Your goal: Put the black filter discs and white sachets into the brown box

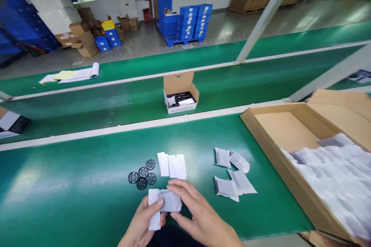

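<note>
My left hand (142, 218) is closed, its thumb pressing a white card (154, 220) and a small packet in white wrapping (171, 201) together. My right hand (197, 208) curves around the packet's right end, fingers at its far edge and thumb at the near one. Just beyond my hands, several white cards (172, 166) lie side by side on the green bench (87, 185). Left of those cards sit several black spoked discs (142, 183), grouped closely. Several similar white-wrapped packets (226, 188) rest on the bench to the right.
On the right stands a large open cardboard box (278, 173) holding many white-wrapped packets (327, 177). A small open box (182, 107) with black items sits on the green conveyor belt (130, 102) beyond the bench. Another box (11, 123) is at the far left. A slanted post (266, 19) rises behind.
</note>
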`<state>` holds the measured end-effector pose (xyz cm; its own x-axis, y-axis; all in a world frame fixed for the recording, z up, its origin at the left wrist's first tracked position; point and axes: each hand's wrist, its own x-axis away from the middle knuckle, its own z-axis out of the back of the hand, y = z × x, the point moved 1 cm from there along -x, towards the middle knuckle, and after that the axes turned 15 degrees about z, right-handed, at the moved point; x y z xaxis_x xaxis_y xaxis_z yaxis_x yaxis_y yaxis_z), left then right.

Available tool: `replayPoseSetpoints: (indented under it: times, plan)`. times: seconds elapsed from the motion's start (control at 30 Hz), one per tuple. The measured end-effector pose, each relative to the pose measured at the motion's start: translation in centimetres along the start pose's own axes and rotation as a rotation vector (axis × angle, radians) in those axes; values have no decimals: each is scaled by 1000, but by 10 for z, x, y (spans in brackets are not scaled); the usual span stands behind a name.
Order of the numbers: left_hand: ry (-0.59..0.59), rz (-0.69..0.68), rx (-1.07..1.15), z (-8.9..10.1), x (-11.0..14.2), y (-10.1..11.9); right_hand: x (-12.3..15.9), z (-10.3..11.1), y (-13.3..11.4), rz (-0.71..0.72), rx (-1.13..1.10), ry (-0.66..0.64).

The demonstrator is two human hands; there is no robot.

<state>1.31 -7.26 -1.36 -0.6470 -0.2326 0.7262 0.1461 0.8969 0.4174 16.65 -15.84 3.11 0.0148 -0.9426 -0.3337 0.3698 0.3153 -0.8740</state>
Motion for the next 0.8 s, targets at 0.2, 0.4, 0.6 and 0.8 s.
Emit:
replayPoseSetpoints:
  times: [0.2,0.4,0.6,0.8]
  plan:
    - [26,-51,30,6,6,-6,14,-17,25,-242,-286,182]
    - [169,-285,291,39,20,61,-4,12,61,-309,-554,537]
    - [290,-477,560,88,24,137,-41,28,113,-407,-715,951]
    - [323,-533,483,110,3,161,-47,18,146,-392,-654,1090]
